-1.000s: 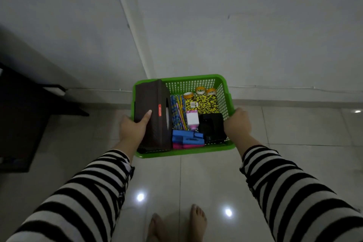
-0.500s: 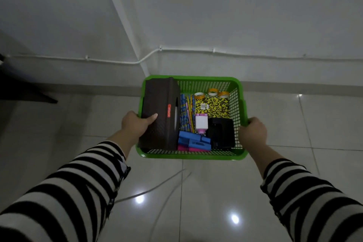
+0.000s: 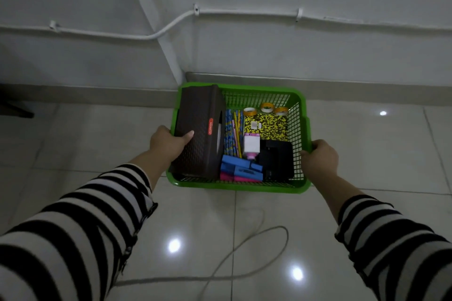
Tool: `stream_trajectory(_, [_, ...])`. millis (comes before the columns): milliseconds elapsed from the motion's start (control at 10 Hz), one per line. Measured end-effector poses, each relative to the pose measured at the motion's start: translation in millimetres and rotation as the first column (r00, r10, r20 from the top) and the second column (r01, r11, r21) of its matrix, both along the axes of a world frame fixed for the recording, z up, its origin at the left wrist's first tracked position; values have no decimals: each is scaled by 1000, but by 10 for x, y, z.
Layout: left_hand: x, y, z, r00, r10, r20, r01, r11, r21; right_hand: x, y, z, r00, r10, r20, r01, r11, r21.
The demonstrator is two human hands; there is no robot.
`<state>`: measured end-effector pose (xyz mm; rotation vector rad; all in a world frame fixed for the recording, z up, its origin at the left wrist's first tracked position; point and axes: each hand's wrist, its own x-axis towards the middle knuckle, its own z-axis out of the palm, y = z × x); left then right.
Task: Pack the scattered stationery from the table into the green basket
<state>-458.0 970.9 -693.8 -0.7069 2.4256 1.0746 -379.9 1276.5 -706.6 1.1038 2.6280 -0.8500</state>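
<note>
We hold the basket (image 3: 241, 187) by its two side rims, above the tiled floor (image 3: 367, 154) and near the wall; it looks packed already, so we judge the task almost finished and only the setting down remains.

The main risk, in our opinion, is the brown box (image 3: 199, 131); it stands tilted at the left side of the basket and rises above the rim; if we tip the basket to the left or put it down hard, the box may fall over or slide out. The tape rolls (image 3: 266, 107) lie at the far edge and can roll if the basket tilts; the bottle (image 3: 251, 145) in the middle may also shift. A loose cable (image 3: 254, 239) lies on the floor under us; a foot can catch in it if we step forward.

Our left hand (image 3: 168, 143) is closed around the left rim, with the thumb pressing on the brown box; our right hand (image 3: 319, 157) is closed around the right rim near the near corner. So the basket is between both hands, in front of us; whether it touches the floor, we cannot tell.
</note>
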Motion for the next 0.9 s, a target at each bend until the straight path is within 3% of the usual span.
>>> stream_trajectory(400, [-395, 168, -343, 998, -10, -66, 5, 997, -76, -362, 98, -213, 999, -22, -34, 23, 1000, 16])
stream_trajectory(600, [-434, 127, -393, 998, 12, -66, -14, 1000, -24, -375, 76, -232, 1000, 4, 0, -4, 999, 51])
stream_trajectory(700, [-394, 126, -346, 998, -4, -60, 2, 999, -32, -457, 37, -188, 998, 18, 65, -21, 999, 40])
stream_trajectory(900, [-201, 261, -24, 989, -69, -131, 51, 989, -136, -472, -199, 63, 999, 53, 3, -53, 998, 32])
